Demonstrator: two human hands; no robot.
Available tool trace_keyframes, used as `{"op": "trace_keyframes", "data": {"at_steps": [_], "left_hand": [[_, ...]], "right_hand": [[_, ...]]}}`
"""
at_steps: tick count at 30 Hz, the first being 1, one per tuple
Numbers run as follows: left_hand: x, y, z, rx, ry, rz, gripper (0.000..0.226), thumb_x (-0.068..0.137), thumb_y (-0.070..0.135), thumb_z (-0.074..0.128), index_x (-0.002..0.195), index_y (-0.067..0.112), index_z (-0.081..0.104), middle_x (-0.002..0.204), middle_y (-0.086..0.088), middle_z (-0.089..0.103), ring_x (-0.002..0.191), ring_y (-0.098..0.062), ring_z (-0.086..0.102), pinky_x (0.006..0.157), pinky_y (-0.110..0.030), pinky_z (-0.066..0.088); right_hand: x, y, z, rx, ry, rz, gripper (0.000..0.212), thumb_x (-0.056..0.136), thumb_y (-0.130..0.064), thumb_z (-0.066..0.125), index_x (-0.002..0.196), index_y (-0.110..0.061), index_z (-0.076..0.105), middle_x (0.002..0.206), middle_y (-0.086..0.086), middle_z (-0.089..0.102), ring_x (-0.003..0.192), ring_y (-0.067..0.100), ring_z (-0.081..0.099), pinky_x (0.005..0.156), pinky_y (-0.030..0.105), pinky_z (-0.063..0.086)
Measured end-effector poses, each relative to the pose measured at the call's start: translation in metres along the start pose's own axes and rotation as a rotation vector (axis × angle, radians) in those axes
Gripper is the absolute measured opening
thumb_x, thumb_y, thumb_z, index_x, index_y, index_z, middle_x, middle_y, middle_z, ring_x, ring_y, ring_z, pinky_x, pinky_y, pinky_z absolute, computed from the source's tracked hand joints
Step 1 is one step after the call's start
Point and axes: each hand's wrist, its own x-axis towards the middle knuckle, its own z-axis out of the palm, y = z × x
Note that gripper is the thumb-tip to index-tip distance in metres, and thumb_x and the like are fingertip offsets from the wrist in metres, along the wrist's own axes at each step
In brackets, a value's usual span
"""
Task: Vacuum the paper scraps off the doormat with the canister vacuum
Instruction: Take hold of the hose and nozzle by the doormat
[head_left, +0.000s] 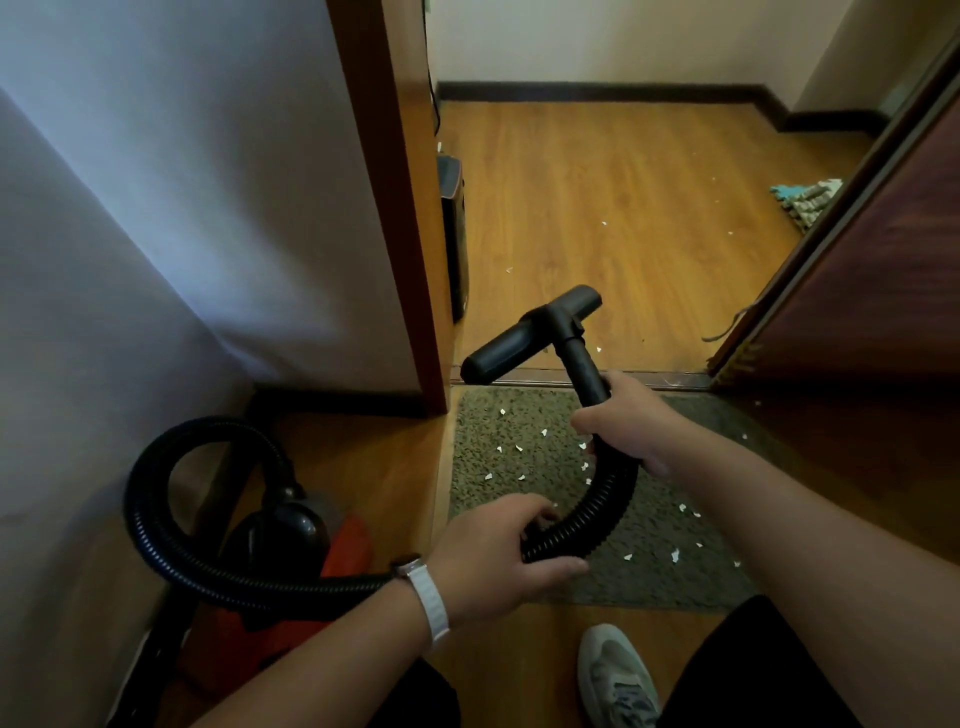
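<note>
Both hands were wrapped around the black vacuum hose (597, 514). The right hand (628, 421) gripped it up top where the rigid tube starts, and the left hand (498, 551) was curled round the ribbed part lower down. The T-shaped floor nozzle (530, 332) stuck out past the right hand, tilted, over the door threshold. The doormat (467, 431) lay right under both hands, with white paper scraps (674, 557) scattered on it. The orange canister vacuum (291, 530) sat on the floor off to the left of the left hand, by the wall.
</note>
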Motion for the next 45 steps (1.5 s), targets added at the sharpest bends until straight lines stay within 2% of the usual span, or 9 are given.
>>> {"op": "trace_keyframes", "data": {"at_steps": [6, 10, 14, 18, 24, 29, 34, 39, 45], "left_hand": [[0.012, -0.029, -0.060, -0.126, 0.243, -0.140, 0.025, 0.093, 0.045, 0.058, 0.110, 0.026, 0.061, 0.100, 0.010, 0.060, 0.086, -0.003, 0.058, 0.075, -0.031, 0.056], [0.038, -0.056, -0.110, 0.043, 0.527, -0.275, 0.053, 0.088, 0.049, 0.063, 0.130, 0.020, 0.049, 0.124, 0.000, 0.049, 0.109, -0.015, 0.052, 0.086, -0.029, 0.048], [0.058, -0.082, -0.131, -0.124, 0.364, -0.450, 0.093, 0.079, 0.057, 0.070, 0.151, 0.024, 0.021, 0.154, -0.006, 0.032, 0.135, -0.027, 0.040, 0.106, -0.050, 0.042], [0.062, -0.086, -0.121, -0.321, 0.213, -0.489, 0.100, 0.081, 0.049, 0.073, 0.155, 0.026, 0.010, 0.146, -0.009, 0.043, 0.122, -0.026, 0.053, 0.098, -0.045, 0.049], [0.067, -0.097, -0.100, -0.401, 0.188, -0.550, 0.101, 0.081, 0.047, 0.075, 0.155, 0.015, 0.013, 0.140, -0.010, 0.049, 0.119, -0.027, 0.055, 0.096, -0.041, 0.049], [0.086, -0.089, -0.071, -0.236, 0.172, -0.473, 0.061, 0.071, 0.054, 0.075, 0.119, 0.025, 0.051, 0.110, 0.000, 0.060, 0.092, -0.019, 0.063, 0.084, -0.043, 0.057], [0.119, -0.073, -0.039, -0.147, 0.204, -0.431, 0.057, 0.077, 0.050, 0.071, 0.123, 0.029, 0.046, 0.110, -0.003, 0.046, 0.091, -0.024, 0.057, 0.078, -0.037, 0.056], [0.144, -0.063, -0.021, -0.090, 0.307, -0.373, 0.076, 0.073, 0.053, 0.068, 0.137, 0.026, 0.037, 0.114, -0.008, 0.045, 0.104, -0.031, 0.051, 0.089, -0.048, 0.052], [0.156, -0.060, -0.017, -0.065, 0.348, -0.339, 0.088, 0.080, 0.048, 0.070, 0.151, 0.024, 0.024, 0.124, -0.010, 0.045, 0.114, -0.029, 0.048, 0.097, -0.047, 0.046]], "right_hand": [[-0.008, -0.011, 0.002, -0.235, -0.052, -0.144, 0.041, 0.081, -0.011, 0.071, 0.115, -0.020, 0.051, 0.092, 0.012, 0.064, 0.063, 0.021, 0.066, 0.059, 0.035, 0.058], [-0.011, -0.016, 0.004, -0.348, -0.084, -0.251, 0.049, 0.079, -0.010, 0.072, 0.118, -0.030, 0.050, 0.087, 0.004, 0.063, 0.065, 0.019, 0.066, 0.059, 0.033, 0.057], [-0.013, -0.016, 0.004, -0.378, -0.142, -0.324, 0.054, 0.077, -0.012, 0.072, 0.122, -0.035, 0.053, 0.089, 0.002, 0.063, 0.067, 0.016, 0.065, 0.061, 0.031, 0.056], [-0.011, -0.016, 0.004, -0.420, -0.214, -0.326, 0.054, 0.078, -0.014, 0.071, 0.123, -0.038, 0.054, 0.090, 0.004, 0.063, 0.070, 0.015, 0.064, 0.061, 0.027, 0.055], [-0.008, -0.013, 0.007, -0.424, -0.248, -0.276, 0.038, 0.080, -0.014, 0.069, 0.113, -0.027, 0.057, 0.087, 0.006, 0.063, 0.069, 0.018, 0.064, 0.063, 0.034, 0.058], [-0.010, -0.007, 0.021, -0.521, -0.220, -0.150, 0.031, 0.080, -0.023, 0.069, 0.103, -0.024, 0.048, 0.093, 0.004, 0.059, 0.076, 0.018, 0.061, 0.063, 0.031, 0.052], [-0.009, 0.002, 0.020, -0.354, -0.108, -0.032, 0.036, 0.084, -0.025, 0.068, 0.111, -0.019, 0.045, 0.095, 0.007, 0.060, 0.071, 0.021, 0.064, 0.057, 0.031, 0.051], [0.004, 0.019, 0.013, -0.351, 0.040, 0.014, 0.019, 0.085, -0.021, 0.061, 0.098, -0.021, 0.047, 0.091, 0.006, 0.061, 0.074, 0.023, 0.064, 0.063, 0.033, 0.052], [0.011, 0.015, 0.012, -0.404, 0.094, 0.016, 0.029, 0.085, -0.028, 0.063, 0.107, -0.019, 0.046, 0.091, 0.003, 0.059, 0.075, 0.022, 0.065, 0.069, 0.040, 0.058]]}}
